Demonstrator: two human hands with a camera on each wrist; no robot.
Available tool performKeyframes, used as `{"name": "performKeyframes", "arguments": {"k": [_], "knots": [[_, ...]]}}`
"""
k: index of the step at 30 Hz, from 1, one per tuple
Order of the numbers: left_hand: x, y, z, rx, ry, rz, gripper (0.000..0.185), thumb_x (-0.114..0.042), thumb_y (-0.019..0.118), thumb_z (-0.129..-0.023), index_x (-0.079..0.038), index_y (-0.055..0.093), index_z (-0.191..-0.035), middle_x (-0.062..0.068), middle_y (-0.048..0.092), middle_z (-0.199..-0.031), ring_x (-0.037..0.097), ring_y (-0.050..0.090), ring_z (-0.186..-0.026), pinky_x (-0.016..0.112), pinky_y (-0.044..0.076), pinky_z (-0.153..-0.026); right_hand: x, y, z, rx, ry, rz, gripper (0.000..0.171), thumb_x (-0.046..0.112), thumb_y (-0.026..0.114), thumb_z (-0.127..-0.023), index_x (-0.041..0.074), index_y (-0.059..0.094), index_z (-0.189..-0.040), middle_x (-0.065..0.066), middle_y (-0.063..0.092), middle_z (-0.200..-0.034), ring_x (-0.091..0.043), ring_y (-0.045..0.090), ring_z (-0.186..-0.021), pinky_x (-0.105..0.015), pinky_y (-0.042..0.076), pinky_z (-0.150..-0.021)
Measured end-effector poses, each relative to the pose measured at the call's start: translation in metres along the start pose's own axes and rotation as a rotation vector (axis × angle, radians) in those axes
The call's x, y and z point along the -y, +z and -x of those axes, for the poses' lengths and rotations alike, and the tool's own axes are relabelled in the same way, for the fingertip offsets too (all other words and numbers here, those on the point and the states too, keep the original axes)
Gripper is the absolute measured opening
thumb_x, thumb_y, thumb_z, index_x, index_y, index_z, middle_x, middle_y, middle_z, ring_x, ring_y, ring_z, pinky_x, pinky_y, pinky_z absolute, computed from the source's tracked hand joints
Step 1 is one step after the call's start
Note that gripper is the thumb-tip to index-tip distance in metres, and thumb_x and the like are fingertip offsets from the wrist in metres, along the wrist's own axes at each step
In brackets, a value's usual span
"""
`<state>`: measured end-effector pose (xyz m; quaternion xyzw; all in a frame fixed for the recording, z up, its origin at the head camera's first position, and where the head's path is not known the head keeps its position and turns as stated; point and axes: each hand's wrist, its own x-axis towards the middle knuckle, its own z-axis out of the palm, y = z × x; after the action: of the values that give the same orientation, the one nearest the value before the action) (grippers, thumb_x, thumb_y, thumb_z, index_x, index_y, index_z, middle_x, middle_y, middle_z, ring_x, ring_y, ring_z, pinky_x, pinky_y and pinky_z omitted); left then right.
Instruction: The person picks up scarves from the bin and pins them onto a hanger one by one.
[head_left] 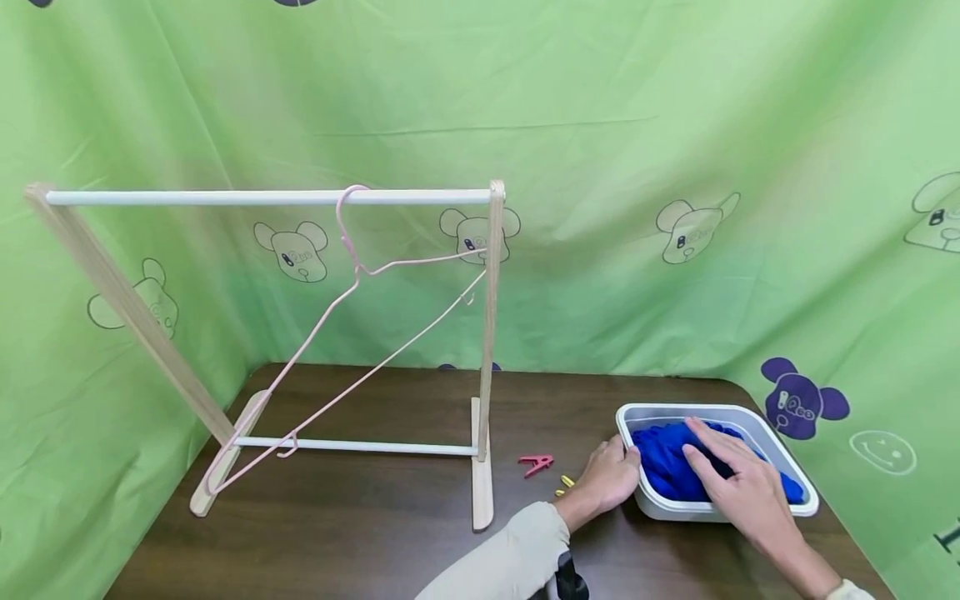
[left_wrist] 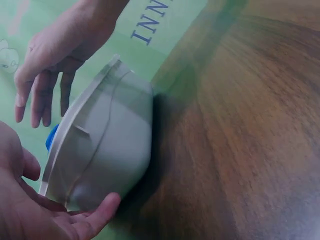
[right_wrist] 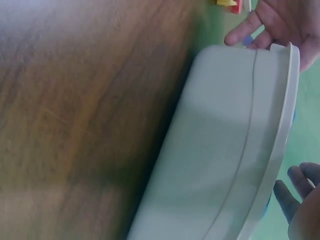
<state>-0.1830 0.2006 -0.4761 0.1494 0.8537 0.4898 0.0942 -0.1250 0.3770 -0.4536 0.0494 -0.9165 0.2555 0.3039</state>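
Note:
A white plastic basin [head_left: 716,510] stands at the right of the table with bunched blue cloth [head_left: 667,467] in it. My left hand [head_left: 611,475] holds the basin's left edge, thumb at the rim and fingers along the outer wall, as the left wrist view [left_wrist: 45,215] also shows. Over the cloth is my right hand [head_left: 742,492], its fingers extended and slightly spread. Whether they touch the cloth I cannot tell. In the right wrist view that hand [right_wrist: 307,200] appears beside the basin wall [right_wrist: 210,135].
A wooden rack [head_left: 487,333] with a white top bar [head_left: 195,198] stands at the left. From the bar hangs a pink hanger [head_left: 311,337], tilted. A red clothespin [head_left: 536,464] and yellow clothespins [head_left: 567,481] lie between rack and basin. Green curtain [head_left: 585,167] surrounds the table.

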Motion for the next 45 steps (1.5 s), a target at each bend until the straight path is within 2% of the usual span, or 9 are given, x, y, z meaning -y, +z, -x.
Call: {"name": "performKeyframes", "arguments": {"k": [3, 5, 7, 17, 23, 28, 32, 38, 45], "knots": [[-0.001, -0.003, -0.002, -0.010, -0.009, 0.004, 0.028, -0.029, 0.051, -0.103, -0.007, 0.065, -0.113, 0.008, 0.070, -0.110, 0.018, 0.066, -0.110, 0.029, 0.054, -0.093, 0.001, -0.002, -0.008, 0.078, 0.065, 0.034, 0.051, 0.029, 0.074, -0.093, 0.022, 0.062, -0.142, -0.008, 0.064, -0.140, -0.001, 0.050, -0.136, -0.022, 0.040, -0.112], [-0.001, -0.005, -0.002, -0.009, -0.017, 0.003, 0.027, -0.029, 0.051, -0.103, -0.008, 0.065, -0.113, 0.008, 0.071, -0.111, 0.016, 0.066, -0.110, 0.029, 0.055, -0.093, 0.001, -0.003, -0.012, 0.140, 0.105, 0.060, 0.056, 0.035, 0.073, -0.094, 0.017, 0.058, -0.145, -0.028, 0.062, -0.134, -0.029, 0.055, -0.133, -0.050, 0.045, -0.106], [-0.001, -0.006, -0.001, -0.002, -0.018, -0.003, 0.027, -0.029, 0.051, -0.103, -0.008, 0.064, -0.113, 0.008, 0.071, -0.111, 0.016, 0.066, -0.109, 0.029, 0.055, -0.092, 0.001, -0.004, -0.016, 0.192, 0.121, 0.077, 0.062, 0.038, 0.073, -0.093, 0.010, 0.056, -0.146, -0.033, 0.060, -0.134, -0.052, 0.054, -0.121, -0.067, 0.042, -0.091], [-0.001, -0.006, 0.002, 0.031, -0.018, 0.003, 0.032, -0.030, 0.048, -0.106, -0.009, 0.062, -0.125, 0.007, 0.070, -0.118, 0.014, 0.064, -0.114, 0.029, 0.054, -0.097, -0.010, -0.005, -0.021, 0.304, 0.183, 0.200, 0.091, 0.045, 0.075, -0.088, -0.014, 0.040, -0.146, -0.050, 0.045, -0.133, -0.066, 0.045, -0.118, -0.075, 0.041, -0.092], [-0.001, -0.006, 0.003, 0.049, -0.013, -0.020, 0.030, -0.031, 0.049, -0.106, -0.010, 0.063, -0.123, 0.005, 0.070, -0.117, 0.013, 0.064, -0.115, 0.027, 0.054, -0.098, -0.020, -0.004, -0.022, 0.306, 0.152, 0.245, 0.084, 0.032, 0.080, -0.084, -0.026, 0.045, -0.134, -0.051, 0.049, -0.125, -0.067, 0.049, -0.112, -0.073, 0.044, -0.090], [-0.002, -0.004, 0.003, 0.051, -0.001, -0.033, 0.028, -0.029, 0.048, -0.106, -0.010, 0.064, -0.118, 0.006, 0.071, -0.113, 0.013, 0.065, -0.112, 0.027, 0.054, -0.095, -0.030, -0.005, -0.030, 0.375, 0.131, 0.272, 0.074, 0.032, 0.079, -0.084, -0.026, 0.055, -0.122, -0.047, 0.055, -0.121, -0.065, 0.051, -0.113, -0.069, 0.043, -0.091], [-0.002, -0.003, 0.004, 0.056, -0.003, -0.032, 0.029, -0.030, 0.047, -0.106, -0.010, 0.064, -0.120, 0.005, 0.070, -0.111, 0.012, 0.064, -0.111, 0.026, 0.054, -0.094, -0.036, -0.008, -0.040, 0.473, 0.188, 0.269, 0.072, 0.038, 0.075, -0.088, -0.023, 0.058, -0.121, -0.046, 0.056, -0.122, -0.066, 0.050, -0.115, -0.068, 0.044, -0.092], [-0.002, -0.003, 0.006, 0.055, -0.008, -0.025, 0.028, -0.030, 0.047, -0.107, -0.010, 0.064, -0.118, 0.004, 0.069, -0.107, 0.010, 0.064, -0.108, 0.026, 0.054, -0.093, -0.038, -0.011, -0.044, 0.511, 0.180, 0.246, 0.066, 0.038, 0.076, -0.089, -0.019, 0.063, -0.119, -0.043, 0.057, -0.123, -0.064, 0.051, -0.116, -0.069, 0.048, -0.092], [-0.002, -0.001, 0.004, 0.056, -0.014, -0.046, 0.028, -0.031, 0.047, -0.107, -0.010, 0.064, -0.116, 0.003, 0.067, -0.105, 0.010, 0.063, -0.105, 0.026, 0.054, -0.091, -0.047, -0.012, -0.044, 0.560, 0.163, 0.325, 0.085, 0.048, 0.072, -0.089, -0.025, 0.051, -0.128, -0.049, 0.047, -0.131, -0.067, 0.044, -0.120, -0.071, 0.037, -0.096]]}}
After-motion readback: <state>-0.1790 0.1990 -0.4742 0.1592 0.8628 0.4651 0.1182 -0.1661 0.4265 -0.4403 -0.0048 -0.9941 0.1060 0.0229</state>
